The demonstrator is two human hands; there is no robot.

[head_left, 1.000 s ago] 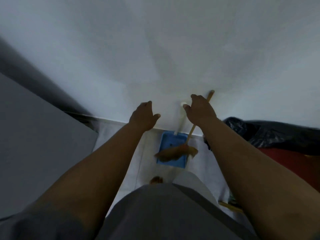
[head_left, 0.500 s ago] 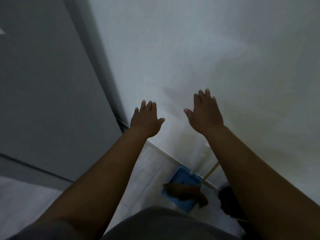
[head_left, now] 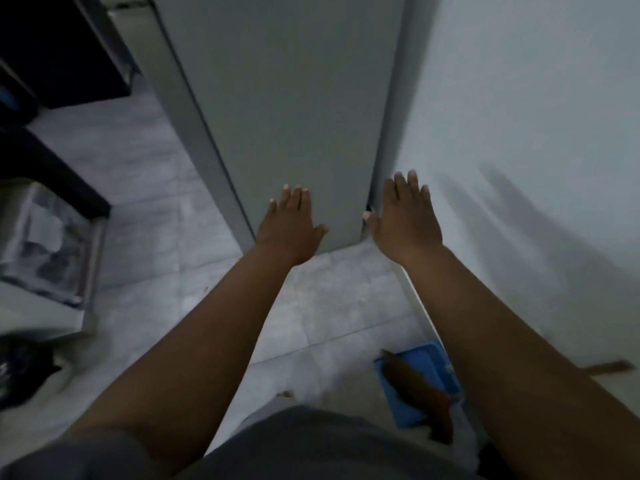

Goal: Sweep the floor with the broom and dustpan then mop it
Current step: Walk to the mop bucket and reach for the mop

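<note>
Broom head lies on blue dustpan beside wall, apparently parked; left hand, right hand apart, flat, empty

The broom head lies on the dustpan, on the floor against the right wall. A cabinet stands ahead, left of that wall.
</note>
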